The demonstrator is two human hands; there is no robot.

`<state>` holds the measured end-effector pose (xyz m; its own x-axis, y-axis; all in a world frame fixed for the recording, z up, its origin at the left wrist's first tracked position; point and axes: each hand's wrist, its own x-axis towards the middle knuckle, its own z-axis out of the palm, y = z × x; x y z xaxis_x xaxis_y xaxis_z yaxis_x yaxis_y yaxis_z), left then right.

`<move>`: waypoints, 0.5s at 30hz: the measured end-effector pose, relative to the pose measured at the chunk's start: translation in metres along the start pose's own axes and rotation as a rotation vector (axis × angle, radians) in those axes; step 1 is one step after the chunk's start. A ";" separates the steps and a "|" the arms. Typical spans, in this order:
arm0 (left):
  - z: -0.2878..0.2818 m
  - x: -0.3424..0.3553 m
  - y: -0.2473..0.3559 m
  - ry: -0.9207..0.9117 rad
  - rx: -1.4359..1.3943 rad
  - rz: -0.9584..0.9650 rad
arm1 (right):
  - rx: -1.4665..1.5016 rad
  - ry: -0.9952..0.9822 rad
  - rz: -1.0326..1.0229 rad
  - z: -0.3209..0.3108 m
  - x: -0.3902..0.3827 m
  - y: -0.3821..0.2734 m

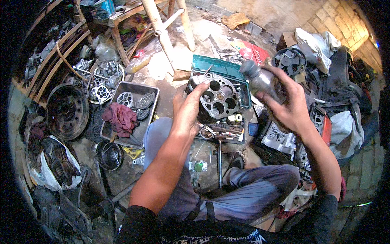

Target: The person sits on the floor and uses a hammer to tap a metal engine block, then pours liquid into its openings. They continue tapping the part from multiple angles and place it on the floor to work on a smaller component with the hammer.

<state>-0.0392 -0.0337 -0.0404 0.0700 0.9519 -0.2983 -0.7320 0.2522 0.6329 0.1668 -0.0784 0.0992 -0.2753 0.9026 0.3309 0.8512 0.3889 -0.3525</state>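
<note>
Cluttered floor (164, 103); cylinder block (219, 96) extends right from left grip (187, 106).

Left hand (187, 106): holds round, holed, grey metal block (220, 96)
Right hand (290, 103): holds tilted, translucent, grey-topped bottle (264, 83)

Stained grey floor (165, 109), worn wooden table (118, 42) upper left, warm light on brickwork (337, 23) upper right.

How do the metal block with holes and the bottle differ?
The block has large round holes; the bottle has a narrower grey top. The block's holed face shows to the camera; the bottle tilts, top toward the picture's upper left. Both are held: the block by the left hand, the bottle by the right hand.
</note>
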 end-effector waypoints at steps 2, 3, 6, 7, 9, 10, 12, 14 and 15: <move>0.000 -0.001 0.001 -0.026 -0.058 -0.053 | 0.013 0.130 0.039 0.000 0.002 0.005; -0.001 0.001 0.000 -0.010 -0.045 -0.070 | 0.021 0.181 0.074 0.001 0.003 0.009; -0.006 0.009 -0.004 0.011 -0.028 -0.087 | 0.258 0.265 0.183 0.000 0.004 0.012; -0.007 0.011 -0.006 0.003 -0.034 -0.071 | 0.242 0.304 0.160 0.002 0.004 0.018; -0.009 0.014 -0.008 -0.002 -0.036 -0.057 | 0.227 0.341 0.186 0.000 0.004 0.024; -0.010 0.016 -0.009 0.003 -0.032 -0.061 | 0.220 0.359 0.200 0.000 0.005 0.027; -0.011 0.017 -0.009 0.006 -0.027 -0.057 | 0.277 0.376 0.190 0.002 0.009 0.034; -0.010 0.014 -0.006 0.005 -0.030 -0.045 | 0.279 0.410 0.198 0.004 0.009 0.043; -0.010 0.013 -0.004 0.025 -0.030 -0.050 | 0.215 0.428 0.180 0.006 0.010 0.046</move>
<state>-0.0422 -0.0238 -0.0538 0.0905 0.9336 -0.3468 -0.7479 0.2936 0.5953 0.2006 -0.0498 0.0810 0.1130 0.8199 0.5612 0.7450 0.3039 -0.5939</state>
